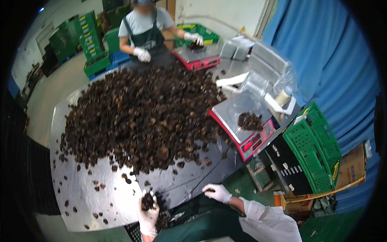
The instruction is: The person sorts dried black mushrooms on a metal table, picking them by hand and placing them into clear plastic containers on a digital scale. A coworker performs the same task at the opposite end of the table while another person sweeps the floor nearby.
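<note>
A broad heap of dark brown dried pieces, perhaps mushrooms (145, 118), covers much of the metal table (81, 193). At the near edge my left hand (148, 211), white-gloved, is closed around a clump of dark pieces (148, 202). To its right, my right hand (218, 193), also gloved, has its fingers curled at the table's edge, with a small dark piece (210, 190) at the fingertips. A red electronic scale (246, 148) stands right of the heap, bearing a clear plastic tray (239, 116) with some dark pieces (250, 121) in it.
Across the table a person (148, 30) in a green apron has one gloved hand over a second red scale (196, 62). Clear plastic trays (267, 60) and a bottle (283, 96) stand at the right. Green crates (314, 145) are beside the table, before a blue curtain (326, 45).
</note>
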A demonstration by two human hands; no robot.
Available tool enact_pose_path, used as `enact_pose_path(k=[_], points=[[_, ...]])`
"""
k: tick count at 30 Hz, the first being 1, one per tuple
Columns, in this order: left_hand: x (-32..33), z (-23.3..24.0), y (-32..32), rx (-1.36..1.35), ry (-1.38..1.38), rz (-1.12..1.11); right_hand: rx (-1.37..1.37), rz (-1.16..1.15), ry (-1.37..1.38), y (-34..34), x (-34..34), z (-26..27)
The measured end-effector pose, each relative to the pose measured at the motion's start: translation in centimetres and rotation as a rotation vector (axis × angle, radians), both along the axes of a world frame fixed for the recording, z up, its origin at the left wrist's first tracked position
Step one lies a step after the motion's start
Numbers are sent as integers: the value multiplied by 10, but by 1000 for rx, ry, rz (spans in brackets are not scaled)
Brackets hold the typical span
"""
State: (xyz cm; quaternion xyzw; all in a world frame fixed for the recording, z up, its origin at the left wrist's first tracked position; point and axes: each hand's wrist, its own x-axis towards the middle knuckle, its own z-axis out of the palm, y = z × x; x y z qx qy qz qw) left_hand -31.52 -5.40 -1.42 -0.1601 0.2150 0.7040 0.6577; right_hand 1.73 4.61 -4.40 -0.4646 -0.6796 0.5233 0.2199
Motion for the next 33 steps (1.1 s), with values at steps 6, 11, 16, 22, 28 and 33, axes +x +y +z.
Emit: enact_pose_path(k=[6,11,16,22,28,33], points=[[17,1,14,-8,69,-131,-811,-116,556,32,28,27],[61,-11,42,2,188,-81,-858,-260,817,36,87,42],[146,51,110,-54,306,-196,-816,-432,701,41,177,79],[260,97,218,150,665,-243,-295,-352,836,162,243,144],[367,116,323,190,1197,-128,511,-133,58,269,225,153],[393,84,345,446,2145,-165,690,55,-189,280,231,122]])
